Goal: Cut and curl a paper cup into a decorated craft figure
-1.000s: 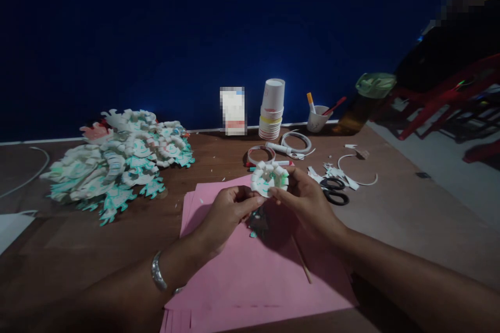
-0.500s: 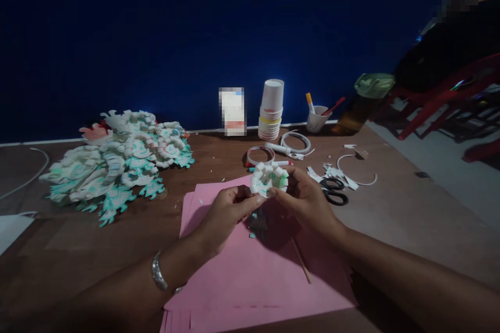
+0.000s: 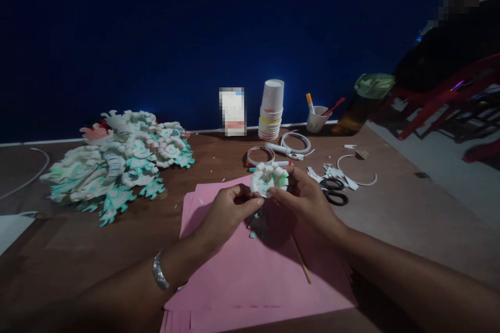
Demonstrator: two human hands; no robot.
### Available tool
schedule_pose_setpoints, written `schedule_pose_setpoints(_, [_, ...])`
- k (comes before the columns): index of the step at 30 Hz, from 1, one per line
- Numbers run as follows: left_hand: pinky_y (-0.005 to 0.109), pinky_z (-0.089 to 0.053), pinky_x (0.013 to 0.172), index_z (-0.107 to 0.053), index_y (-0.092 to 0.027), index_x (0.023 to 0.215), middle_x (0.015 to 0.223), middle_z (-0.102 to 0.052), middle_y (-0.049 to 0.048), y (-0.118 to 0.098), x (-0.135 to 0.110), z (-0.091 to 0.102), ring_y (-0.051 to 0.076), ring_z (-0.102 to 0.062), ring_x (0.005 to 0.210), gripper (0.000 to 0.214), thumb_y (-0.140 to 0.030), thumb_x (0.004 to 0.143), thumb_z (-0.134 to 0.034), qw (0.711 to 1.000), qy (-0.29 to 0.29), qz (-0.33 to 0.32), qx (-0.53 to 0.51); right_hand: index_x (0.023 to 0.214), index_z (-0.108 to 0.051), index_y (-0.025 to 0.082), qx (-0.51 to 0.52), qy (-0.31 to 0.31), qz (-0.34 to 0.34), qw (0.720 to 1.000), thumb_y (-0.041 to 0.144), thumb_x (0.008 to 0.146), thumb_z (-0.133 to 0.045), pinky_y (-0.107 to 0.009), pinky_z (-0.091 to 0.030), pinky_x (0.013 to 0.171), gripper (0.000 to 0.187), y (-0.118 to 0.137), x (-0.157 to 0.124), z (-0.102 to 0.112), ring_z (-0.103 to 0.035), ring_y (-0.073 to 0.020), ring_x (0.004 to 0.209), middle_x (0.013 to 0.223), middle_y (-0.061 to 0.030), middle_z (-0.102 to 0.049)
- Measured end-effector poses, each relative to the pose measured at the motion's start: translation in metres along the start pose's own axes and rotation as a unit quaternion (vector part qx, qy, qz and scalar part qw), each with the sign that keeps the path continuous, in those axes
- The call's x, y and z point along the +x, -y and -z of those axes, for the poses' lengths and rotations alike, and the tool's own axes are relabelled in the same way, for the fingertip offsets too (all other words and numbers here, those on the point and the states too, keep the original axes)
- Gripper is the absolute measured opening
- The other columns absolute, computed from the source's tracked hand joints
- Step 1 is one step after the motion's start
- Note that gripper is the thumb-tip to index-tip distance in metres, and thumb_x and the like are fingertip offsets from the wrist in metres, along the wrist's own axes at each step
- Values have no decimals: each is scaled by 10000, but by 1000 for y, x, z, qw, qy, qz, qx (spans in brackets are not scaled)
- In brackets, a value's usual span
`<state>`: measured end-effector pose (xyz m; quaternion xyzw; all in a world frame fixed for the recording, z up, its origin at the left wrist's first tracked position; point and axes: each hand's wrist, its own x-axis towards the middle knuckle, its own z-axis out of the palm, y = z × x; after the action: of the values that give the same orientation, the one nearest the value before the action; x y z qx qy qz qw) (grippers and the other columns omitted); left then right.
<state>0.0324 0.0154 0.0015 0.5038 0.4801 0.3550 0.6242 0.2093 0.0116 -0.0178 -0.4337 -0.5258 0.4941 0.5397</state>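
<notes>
Both my hands hold a small white paper-cup craft (image 3: pixel 269 179) with curled rim strips and green marks, lifted a little above a stack of pink paper sheets (image 3: pixel 253 270). My left hand (image 3: pixel 226 213), with a silver bracelet on the wrist, pinches its lower left edge. My right hand (image 3: pixel 308 200) grips its right side with curled fingers. A small dark cut piece (image 3: pixel 258 223) hangs or lies just below the craft. A thin wooden stick (image 3: pixel 301 260) lies on the pink paper under my right forearm.
A heap of finished white and teal paper crafts (image 3: pixel 117 164) lies at the left. At the back stand stacked paper cups (image 3: pixel 271 109), a cup with pens (image 3: pixel 317 117) and tape rings (image 3: pixel 261 155). Black scissors (image 3: pixel 334 191) and paper scraps lie to the right. Red chairs (image 3: pixel 449 99) stand beyond.
The craft and both hands have barely shifted; my fingers have adjusted slightly on its edge.
</notes>
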Motion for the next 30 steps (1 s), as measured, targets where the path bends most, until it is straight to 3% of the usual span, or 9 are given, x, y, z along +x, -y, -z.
schedule_pose_setpoints(6, [241, -377, 572, -687, -136, 826, 705, -607, -5, 1, 2, 2, 103, -489, 603, 207, -310, 739, -757, 1000, 4, 28, -11, 1064, -606, 220, 1, 2, -1, 1000, 281, 791, -751, -315, -513, 722, 315, 0, 0, 0, -670, -193, 858, 991, -34, -709])
schedule_pose_setpoints(15, [240, -321, 529, -683, -148, 780, 601, -536, -31, -2, -1, 2, 92, -419, 543, 199, -328, 745, -762, 1000, 2, 17, -11, 1095, -606, 242, -32, 6, 38, 999, 288, 837, -721, -359, -509, 822, 286, -7, 0, 2, -670, -216, 941, 1038, -40, -705])
schedule_pose_setpoints(21, [239, -358, 561, -686, -134, 813, 643, -567, -29, 2, 0, 2, 93, -453, 569, 227, -341, 756, -760, 1000, 4, 17, -8, 1092, -619, 232, -96, 7, 35, 995, 283, 815, -723, -337, -492, 734, 301, -1, 0, 1, -647, -208, 844, 980, -31, -702])
schedule_pose_setpoints(27, [254, -406, 600, -684, -136, 836, 707, -612, -10, 1, 1, 3, 113, -523, 614, 254, -345, 732, -782, 1000, 6, 16, -7, 1039, -636, 218, 34, 31, -41, 998, 298, 754, -781, -316, -504, 752, 330, -2, 0, -3, -656, -201, 858, 963, -20, -706])
schedule_pose_setpoints(30, [245, -393, 580, -700, -137, 837, 685, -605, -19, -2, 0, 3, 96, -489, 579, 244, -345, 737, -780, 1000, 4, 13, 17, 1045, -652, 214, 61, 19, -66, 996, 302, 720, -816, -284, -490, 672, 374, 0, -1, -4, -641, -177, 776, 920, -14, -703])
